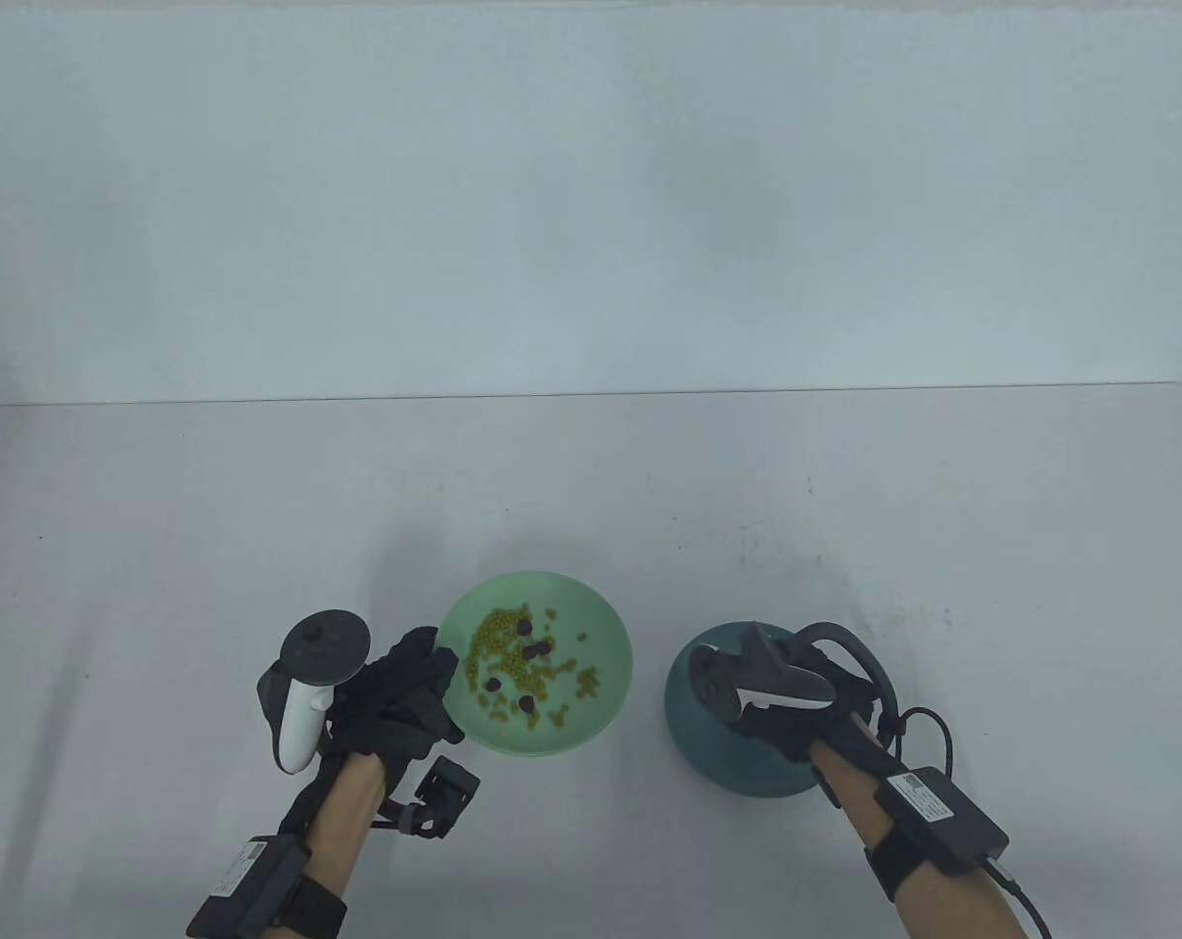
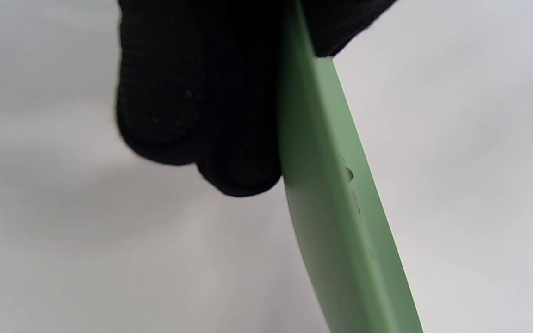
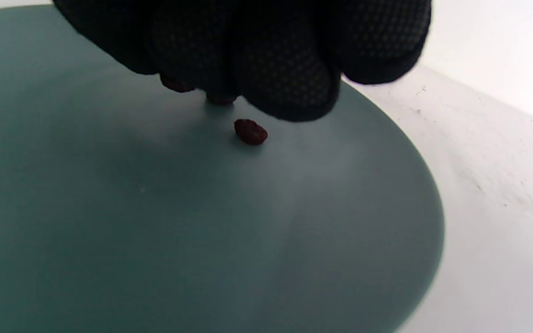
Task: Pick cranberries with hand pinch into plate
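Note:
A light green plate holds several yellow-green beans and a few dark red cranberries. My left hand grips its left rim; the left wrist view shows the fingers against the green rim. A dark teal plate stands to the right. My right hand hovers over it with its fingertips bunched together. One cranberry lies on the teal plate. Two more peek from under the fingertips; I cannot tell whether any is held.
The grey table stretches back to a pale wall. The two plates stand close together near the front edge. A black sensor box hangs off my left wrist beside the green plate.

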The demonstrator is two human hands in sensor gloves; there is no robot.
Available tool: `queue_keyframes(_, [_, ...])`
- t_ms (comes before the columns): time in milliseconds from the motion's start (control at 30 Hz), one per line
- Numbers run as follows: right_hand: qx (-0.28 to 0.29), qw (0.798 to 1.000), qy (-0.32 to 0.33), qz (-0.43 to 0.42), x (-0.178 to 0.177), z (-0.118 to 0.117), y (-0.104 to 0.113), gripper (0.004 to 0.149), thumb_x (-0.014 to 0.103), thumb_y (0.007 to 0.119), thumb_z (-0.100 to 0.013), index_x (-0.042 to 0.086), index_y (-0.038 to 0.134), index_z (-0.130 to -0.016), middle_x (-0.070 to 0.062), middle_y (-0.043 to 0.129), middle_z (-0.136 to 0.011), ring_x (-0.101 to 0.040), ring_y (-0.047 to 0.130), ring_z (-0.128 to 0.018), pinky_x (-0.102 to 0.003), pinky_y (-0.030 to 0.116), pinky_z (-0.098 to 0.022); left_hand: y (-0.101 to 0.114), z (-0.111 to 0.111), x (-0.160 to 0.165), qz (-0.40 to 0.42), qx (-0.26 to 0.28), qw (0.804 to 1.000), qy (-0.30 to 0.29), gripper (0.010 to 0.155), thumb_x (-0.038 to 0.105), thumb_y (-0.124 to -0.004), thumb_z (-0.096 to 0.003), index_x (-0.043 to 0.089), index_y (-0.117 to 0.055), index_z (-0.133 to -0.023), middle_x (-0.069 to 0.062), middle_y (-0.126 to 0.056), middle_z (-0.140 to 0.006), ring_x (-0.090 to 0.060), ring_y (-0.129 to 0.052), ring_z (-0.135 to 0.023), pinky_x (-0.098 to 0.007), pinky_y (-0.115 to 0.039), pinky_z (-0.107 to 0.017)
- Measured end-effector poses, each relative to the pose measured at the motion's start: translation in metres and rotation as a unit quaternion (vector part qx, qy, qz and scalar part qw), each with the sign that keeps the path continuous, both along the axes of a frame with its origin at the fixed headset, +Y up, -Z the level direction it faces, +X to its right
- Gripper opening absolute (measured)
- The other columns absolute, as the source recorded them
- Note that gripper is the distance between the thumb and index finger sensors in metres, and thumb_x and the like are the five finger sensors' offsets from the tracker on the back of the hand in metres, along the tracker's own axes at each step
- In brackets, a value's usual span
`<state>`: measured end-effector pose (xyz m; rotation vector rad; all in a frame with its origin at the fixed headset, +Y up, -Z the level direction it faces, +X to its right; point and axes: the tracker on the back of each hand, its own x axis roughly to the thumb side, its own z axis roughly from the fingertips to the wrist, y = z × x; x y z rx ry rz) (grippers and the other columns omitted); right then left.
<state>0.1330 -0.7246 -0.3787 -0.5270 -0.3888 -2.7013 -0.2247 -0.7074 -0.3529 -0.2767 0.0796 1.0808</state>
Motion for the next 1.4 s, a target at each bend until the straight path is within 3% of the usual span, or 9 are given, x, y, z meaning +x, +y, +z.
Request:
queue_keyframes(167, [-0.002, 1.0, -0.003, 0.006, 0.0, 0.0, 0.001, 0.054, 0.055, 0.074, -0.051, 0.016, 0.085, -0.087, 0.017, 0.092, -0.051, -0.007, 0.099, -0.044, -0.034, 0.088, -0.041, 0.0, 0.0, 0.0, 0.001, 0.0, 1.0, 0.001, 0.052, 0.022, -0.066, -0.06, -0.005, -0.057, -0.103, -0.019, -0.087, -0.079, -0.021, -0.11, -0.044, -0.027, -0.098, -0.033])
queue_keyframes(333, [0.014, 1.0, -0.007, 0.0, 0.001, -0.002, 0.018, 0.055, 0.055, 0.074, -0.051, 0.016, 0.085, -0.088, 0.016, 0.092, -0.052, -0.007, 0.099, -0.044, -0.034, 0.088, -0.041, 0.0, -0.001, 0.0, 0.002, 0.001, 1.0, 0.0, 0.052, 0.022, -0.066, -0.0599, -0.005, -0.057, -0.103, -0.019, -0.087, -0.079, -0.021, -0.11, -0.044, -0.027, -0.098, -0.033])
queue_keyframes(667, [0.066, 0.998, 0.01, -0.007, -0.015, 0.004, 0.084, 0.052, 0.054, 0.074, -0.052, 0.018, 0.085, -0.087, 0.016, 0.093, -0.052, -0.007, 0.099, -0.044, -0.034, 0.088, -0.041, 0.0, -0.002, 0.0, 0.006, 0.004, 1.0, -0.002, 0.052, 0.023, -0.066, -0.06, -0.005, -0.057, -0.103, -0.019, -0.087, -0.079, -0.021, -0.11, -0.044, -0.027, -0.098, -0.033])
queue_keyframes(933, [0.11, 0.991, 0.071, -0.023, -0.065, 0.017, 0.127, 0.051, 0.054, 0.074, -0.052, 0.018, 0.085, -0.088, 0.016, 0.093, -0.052, -0.007, 0.1, -0.045, -0.034, 0.088, -0.041, 0.001, -0.002, 0.002, 0.011, 0.007, 1.0, -0.007, 0.052, 0.023, -0.066, -0.0599, -0.005, -0.057, -0.103, -0.019, -0.087, -0.079, -0.021, -0.111, -0.044, -0.027, -0.098, -0.033])
queue_keyframes(1133, [0.118, 0.984, 0.127, -0.029, -0.109, 0.029, 0.13, 0.052, 0.055, 0.073, -0.052, 0.019, 0.084, -0.089, 0.016, 0.093, -0.053, -0.007, 0.1, -0.045, -0.034, 0.088, -0.041, 0.001, -0.002, 0.002, 0.013, 0.009, 1.0, -0.006, 0.052, 0.023, -0.066, -0.06, -0.005, -0.058, -0.103, -0.019, -0.087, -0.079, -0.021, -0.111, -0.044, -0.027, -0.098, -0.033])
queue_keyframes(1400, [0.115, 0.976, 0.183, -0.038, -0.152, 0.042, 0.118, 0.054, 0.056, 0.074, -0.051, 0.02, 0.084, -0.089, 0.017, 0.093, -0.053, -0.007, 0.1, -0.045, -0.034, 0.088, -0.041, 0.002, -0.003, 0.001, 0.017, 0.013, 1.0, -0.003, 0.052, 0.023, -0.066, -0.0599, -0.005, -0.058, -0.103, -0.019, -0.087, -0.078, -0.02, -0.111, -0.043, -0.026, -0.098, -0.032])
